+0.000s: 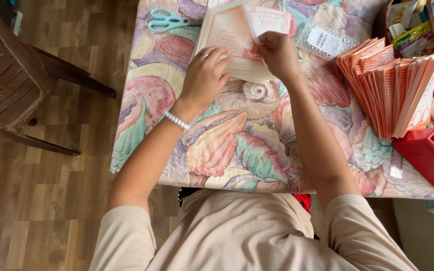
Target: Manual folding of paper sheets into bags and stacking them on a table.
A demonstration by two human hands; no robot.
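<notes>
A stack of flat orange-and-white printed paper sheets (227, 35) lies on the shell-patterned tablecloth (237, 140). My left hand (206, 75) presses down on the near left part of the stack, a beaded bracelet on its wrist. My right hand (277, 52) pinches the top sheet near its right edge, where a folded flap (271, 21) lifts up. A second bundle of folded orange sheets (393, 90) stands fanned out to the right.
Teal-handled scissors (166, 21) lie at the far left of the table. A clear plastic packet (325, 41) sits behind my right hand. A red tray (428, 155) and a basket of items (418, 30) are at the right. A brown plastic chair (11, 80) stands on the wooden floor.
</notes>
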